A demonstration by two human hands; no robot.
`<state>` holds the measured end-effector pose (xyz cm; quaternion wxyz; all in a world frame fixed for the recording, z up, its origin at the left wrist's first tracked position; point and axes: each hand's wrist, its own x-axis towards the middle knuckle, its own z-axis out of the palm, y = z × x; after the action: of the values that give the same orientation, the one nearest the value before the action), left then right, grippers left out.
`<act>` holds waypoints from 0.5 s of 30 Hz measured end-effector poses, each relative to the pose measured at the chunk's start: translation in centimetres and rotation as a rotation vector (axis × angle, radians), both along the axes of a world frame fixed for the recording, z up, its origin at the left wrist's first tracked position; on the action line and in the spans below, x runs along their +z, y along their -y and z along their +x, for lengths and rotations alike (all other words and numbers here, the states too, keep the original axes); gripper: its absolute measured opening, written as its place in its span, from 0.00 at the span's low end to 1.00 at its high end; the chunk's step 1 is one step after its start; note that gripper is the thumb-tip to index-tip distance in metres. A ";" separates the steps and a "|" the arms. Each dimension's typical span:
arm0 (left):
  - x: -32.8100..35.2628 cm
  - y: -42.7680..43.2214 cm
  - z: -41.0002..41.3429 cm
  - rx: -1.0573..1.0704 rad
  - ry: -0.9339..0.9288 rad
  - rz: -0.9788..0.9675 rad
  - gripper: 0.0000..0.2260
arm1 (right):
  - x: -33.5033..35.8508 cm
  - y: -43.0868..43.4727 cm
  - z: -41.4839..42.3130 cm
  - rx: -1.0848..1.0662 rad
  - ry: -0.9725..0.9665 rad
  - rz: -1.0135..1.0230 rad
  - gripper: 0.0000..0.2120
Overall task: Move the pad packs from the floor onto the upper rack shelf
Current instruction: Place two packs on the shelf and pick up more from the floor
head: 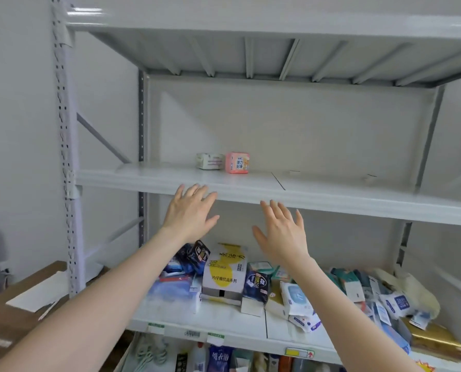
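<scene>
- Blur smears the heap of packets point(385, 294) at the right of the lower shelf point(224, 315), so you cannot read most of them. The frame edge cuts off the row of bottles point(218, 358) beneath.
- Your forearms hide part of the goods on the lower shelf.
- On the pink pack point(237, 162) you can read "弹力贴身". The yellow-and-white carton point(225, 269) on the lower shelf reads "片仔癀饮品系列".
- Both pad packs sit on the upper shelf point(331, 194), left of its middle and towards the back, just beside each other.
- The pink pack stands upright, with a white label panel on its front. The white pack point(209, 161) to its left is lower and wider, and its faint print is too small to read.
- Your left hand point(190, 210) and right hand point(283, 234) are raised before the rack with fingers straight and spread, holding nothing.
- Your left fingertips overlap the upper shelf's front lip, though you cannot tell whether they touch it. Your right hand is just below that lip.
</scene>
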<state>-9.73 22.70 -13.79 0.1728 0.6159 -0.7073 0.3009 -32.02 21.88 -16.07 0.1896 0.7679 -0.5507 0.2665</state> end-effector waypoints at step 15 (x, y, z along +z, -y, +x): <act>8.2 18.0 9.6 -0.119 -0.207 -0.042 0.26 | 7.0 15.6 6.6 -0.027 0.051 -0.040 0.32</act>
<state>-0.13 4.65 -5.57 0.2754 0.5969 -0.7145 0.2396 -25.45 6.30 -9.03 0.1944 0.7493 -0.5604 0.2945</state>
